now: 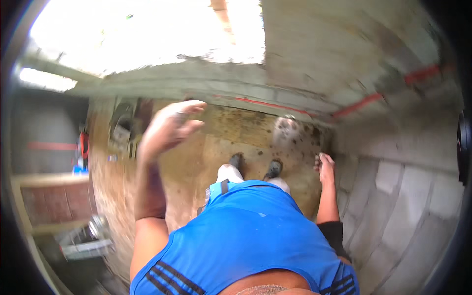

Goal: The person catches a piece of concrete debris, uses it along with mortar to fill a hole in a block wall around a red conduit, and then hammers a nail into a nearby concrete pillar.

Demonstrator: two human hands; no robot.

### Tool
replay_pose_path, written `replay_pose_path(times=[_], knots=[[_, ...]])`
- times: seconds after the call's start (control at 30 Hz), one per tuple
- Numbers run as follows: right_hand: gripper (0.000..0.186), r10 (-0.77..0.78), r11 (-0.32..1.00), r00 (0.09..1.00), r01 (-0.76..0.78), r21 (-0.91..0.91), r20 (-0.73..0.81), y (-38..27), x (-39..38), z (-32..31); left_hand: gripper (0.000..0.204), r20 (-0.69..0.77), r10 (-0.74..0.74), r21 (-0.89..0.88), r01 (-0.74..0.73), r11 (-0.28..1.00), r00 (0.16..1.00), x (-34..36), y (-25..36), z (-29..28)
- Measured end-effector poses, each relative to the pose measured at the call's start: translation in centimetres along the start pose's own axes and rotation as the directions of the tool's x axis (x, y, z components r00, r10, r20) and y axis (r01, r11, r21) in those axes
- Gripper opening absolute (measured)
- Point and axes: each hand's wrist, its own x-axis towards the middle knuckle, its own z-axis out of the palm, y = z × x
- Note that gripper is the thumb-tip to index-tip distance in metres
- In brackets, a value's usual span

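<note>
My left hand (172,125) is raised in front of me to the left, slightly blurred. Its fingers and thumb are apart, and nothing shows between them. To the right, my right hand (325,168) hangs low beside the block wall (383,206). Its fingers are curled in, and whatever they may hold is hidden. Both hands appear clear of the walls. Between my arms are my blue shirt (246,231) and my dark shoes (273,169) on the stained brown floor (189,162).
A red line (275,105) runs along the wall ahead and the right one. Pale splatter (286,129) marks the floor near the far corner. Dark items (123,125) lie at the far left. A wooden-framed panel (56,204) and a metal object (86,241) stand at left. Bright light enters through an opening (147,34).
</note>
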Motion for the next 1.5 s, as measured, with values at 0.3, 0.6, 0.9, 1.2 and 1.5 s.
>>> replay_pose_path(times=[0.3, 0.6, 0.9, 1.2, 1.5], knots=[[0.021, -0.405, 0.563, 0.873, 0.472, -0.679, 0.271, -2.8, 0.2, 9.8, 0.045, 0.504, -0.139, 0.106, 0.099, 0.989, 0.852, -11.5, -12.9, 16.4], [0.015, -0.620, 0.770, 0.729, 0.637, -0.047, -0.291, -19.5, -7.3, 10.5, 0.029, -0.043, 0.089, -0.149, -0.094, 0.984, 0.995, -1.1, -12.7, 2.1], [0.016, -0.800, 0.299, 0.439, 0.883, 0.363, -0.409, -38.9, -13.4, -2.2, 0.039, -0.474, 0.707, 0.474, -0.524, 0.707, 0.525, 8.5, 20.3, -14.0], [0.034, -0.905, 0.130, 0.013, 0.960, -0.249, -0.424, -57.4, -16.5, -6.4, 0.029, -0.307, 0.951, 0.810, -0.512, 0.284, 0.041, 27.5, 47.4, -11.1], [0.066, -0.739, -0.411, -0.670, 0.365, -0.836, 0.071, -69.3, -15.3, -7.5, 0.033, -0.137, 0.986, 0.918, -0.360, 0.164, 0.100, 36.3, 52.6, -7.1]])
